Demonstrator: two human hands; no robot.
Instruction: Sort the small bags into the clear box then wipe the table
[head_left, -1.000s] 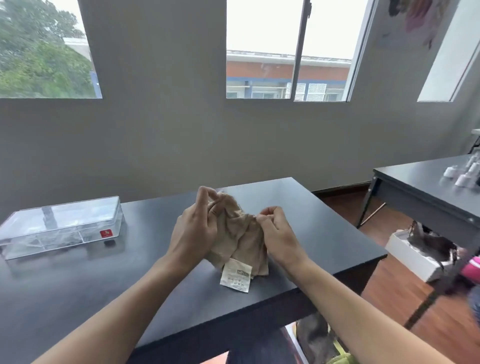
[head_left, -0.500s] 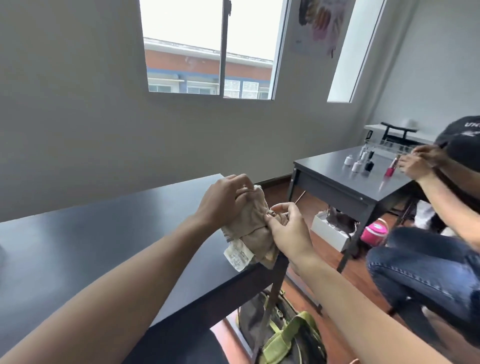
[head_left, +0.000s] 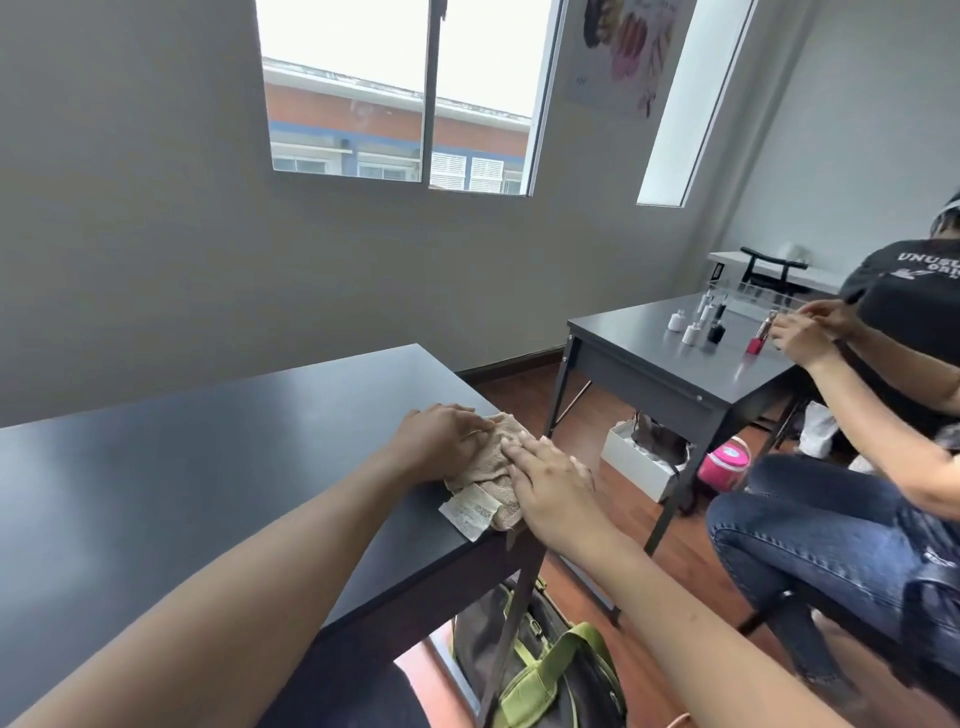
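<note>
A beige cloth (head_left: 491, 467) with a white label (head_left: 470, 510) lies bunched on the right end of the dark table (head_left: 208, 467), close to its edge. My left hand (head_left: 439, 441) rests flat on the cloth's left part, fingers pressed down. My right hand (head_left: 550, 488) lies flat on the cloth's right side, partly past the table's edge. Neither the clear box nor any small bags are in view.
A second dark table (head_left: 649, 358) with small bottles (head_left: 696, 325) stands to the right; another person (head_left: 883, 395) sits there handling a red bottle. A green and black bag (head_left: 545, 670) lies on the floor under my table's corner. A white box (head_left: 641, 460) and pink container (head_left: 724, 462) sit on the floor.
Both hands lowered the cloth from the air onto the table's right end and flattened on it. The view swung right, so the clear box left the frame.
</note>
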